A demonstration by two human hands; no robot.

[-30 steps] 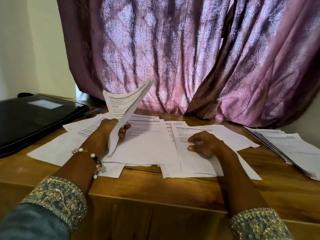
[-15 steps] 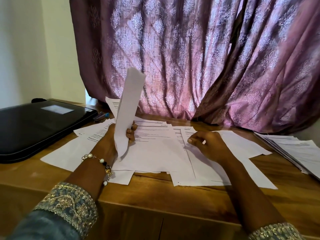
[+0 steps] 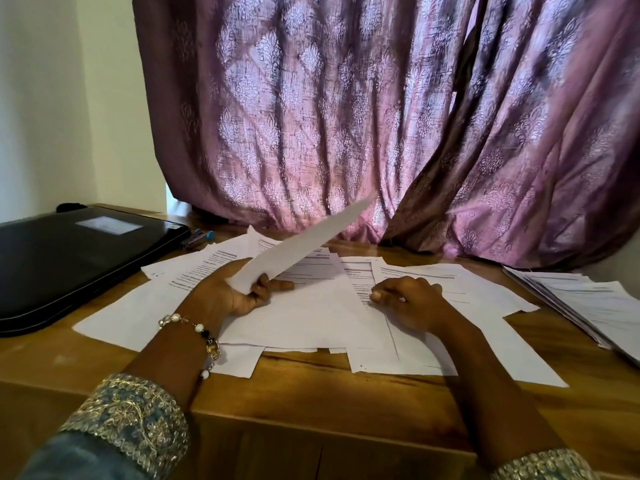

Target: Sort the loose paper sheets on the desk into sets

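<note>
Several loose printed sheets lie overlapping across the middle of the wooden desk. My left hand grips one white sheet by its lower end; the sheet is lifted off the pile and slants up to the right, its blank side toward me. My right hand rests on the sheets at centre right, fingers curled, fingertips pressing a printed page. A stacked set of papers lies at the desk's right edge.
A closed black laptop sits at the left of the desk. A blue pen lies behind the papers beside it. A purple patterned curtain hangs along the desk's far edge.
The sheet in my left hand has swung from nearly upright to slanting low toward the right. My right hand stays on the pile. The view has shifted slightly.
</note>
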